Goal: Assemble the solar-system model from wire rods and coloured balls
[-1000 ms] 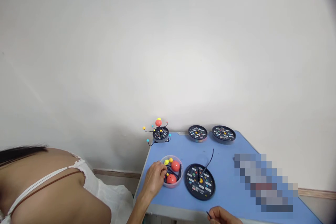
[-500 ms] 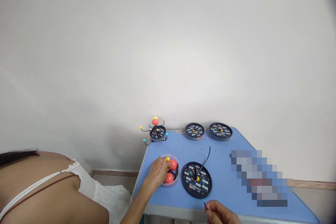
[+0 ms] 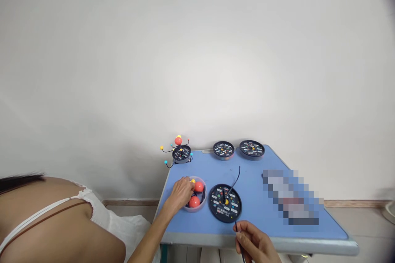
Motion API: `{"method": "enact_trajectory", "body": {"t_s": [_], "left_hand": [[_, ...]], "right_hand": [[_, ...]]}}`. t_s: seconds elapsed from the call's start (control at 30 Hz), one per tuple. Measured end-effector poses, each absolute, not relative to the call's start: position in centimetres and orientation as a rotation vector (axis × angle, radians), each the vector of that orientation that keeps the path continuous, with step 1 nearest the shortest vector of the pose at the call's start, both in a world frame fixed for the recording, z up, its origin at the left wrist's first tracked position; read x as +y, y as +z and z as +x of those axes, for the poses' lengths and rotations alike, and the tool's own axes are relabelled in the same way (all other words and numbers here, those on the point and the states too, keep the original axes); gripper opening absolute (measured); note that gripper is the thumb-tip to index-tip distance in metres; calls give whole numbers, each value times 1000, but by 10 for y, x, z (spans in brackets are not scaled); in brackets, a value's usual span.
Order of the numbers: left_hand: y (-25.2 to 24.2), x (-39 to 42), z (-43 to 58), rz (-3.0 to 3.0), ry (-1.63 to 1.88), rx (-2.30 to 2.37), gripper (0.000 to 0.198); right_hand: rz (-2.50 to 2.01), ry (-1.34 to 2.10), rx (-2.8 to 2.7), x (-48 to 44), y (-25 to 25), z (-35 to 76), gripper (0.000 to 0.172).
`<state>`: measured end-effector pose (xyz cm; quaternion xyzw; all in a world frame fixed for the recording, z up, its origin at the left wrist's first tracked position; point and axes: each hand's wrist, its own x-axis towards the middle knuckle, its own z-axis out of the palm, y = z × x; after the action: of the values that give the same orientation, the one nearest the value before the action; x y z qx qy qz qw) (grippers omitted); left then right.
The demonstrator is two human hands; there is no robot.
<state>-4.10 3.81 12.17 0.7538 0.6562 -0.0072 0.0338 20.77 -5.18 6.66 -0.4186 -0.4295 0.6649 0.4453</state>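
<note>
My left hand (image 3: 182, 191) reaches over the left side of a clear round tub (image 3: 202, 205), its fingers curled down inside. What they grip, if anything, is hidden. In the tub lie a red ball (image 3: 199, 187), another red ball (image 3: 194, 201), a small yellow ball (image 3: 193, 181) and black rods (image 3: 203, 194). At the table's front edge my right hand (image 3: 254, 240) pinches a thin black rod (image 3: 236, 227) between thumb and fingers. Just beyond it lies a black disc base (image 3: 220, 213) printed with planets and labels. A curved black rod (image 3: 237, 178) rises from its centre post.
An assembled planet model (image 3: 181, 154) stands at the back left corner of the blue table (image 3: 253, 230). Two more printed discs, a smaller one (image 3: 224, 149) and a larger one (image 3: 252, 148), sit along the back. A blurred-out item (image 3: 290, 199) lies right. Another person's shoulder (image 3: 61, 222) is at left.
The view has shifted, so the table appears farther left and slightly higher. My right hand shows more of the black rod, held more upright. My left hand stays at the tub.
</note>
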Motion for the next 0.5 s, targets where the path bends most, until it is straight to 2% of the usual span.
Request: {"method": "enact_trajectory", "body": {"t_s": [0.13, 0.33, 0.5], "left_hand": [[130, 30, -44, 2323, 165, 2000, 24], [135, 0, -35, 2231, 625, 1975, 26], [122, -37, -10, 1979, 1240, 1748, 20]], "right_hand": [[-1015, 1661, -1037, -52, 67, 209, 54], [-1000, 1662, -1043, -52, 67, 205, 52], [-976, 1680, -1057, -51, 78, 194, 54]]}}
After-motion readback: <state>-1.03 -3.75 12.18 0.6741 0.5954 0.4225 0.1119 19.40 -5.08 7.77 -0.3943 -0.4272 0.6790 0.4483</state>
